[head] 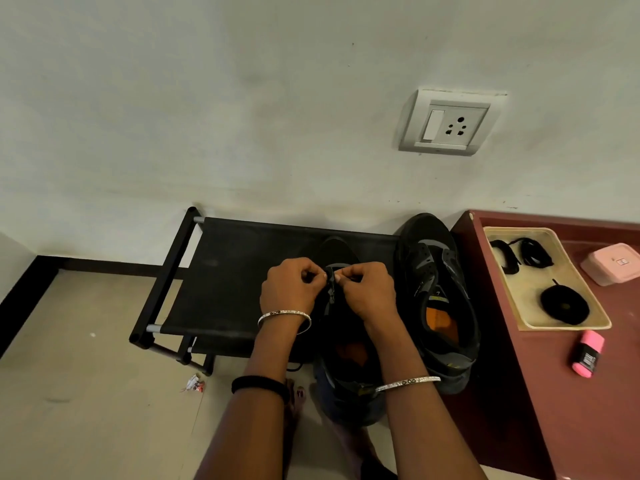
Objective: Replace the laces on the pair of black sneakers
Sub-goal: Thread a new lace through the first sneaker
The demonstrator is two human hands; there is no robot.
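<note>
Two bare forearms come up from the lower edge; the left one carries a thick black band and a thin silver bangle, the right one a similar silver bangle. Below them, bare toes with painted nails stand on the smooth beige tile floor, beside a small crumpled wrapper.

A low black sneaker with an orange insole sits on the black fabric shoe rack with round tube frame, its heel hanging over the front edge of the rack. Above its tongue the left hand and the right hand meet; both are curled, and the fingertips pinch a flat black lace between them.

At the right end of the rack lies the second black sneaker with grey mesh panels, without lace in its eyelets, as far as I can see.

Right of the rack stands a dark red table. On it are a pink and black rectangular marker, a shallow cream rectangular tray holding three coiled black laces, and a pale pink rounded box.

Behind the rack, the rough white wall carries a white plastic socket with switch.
</note>
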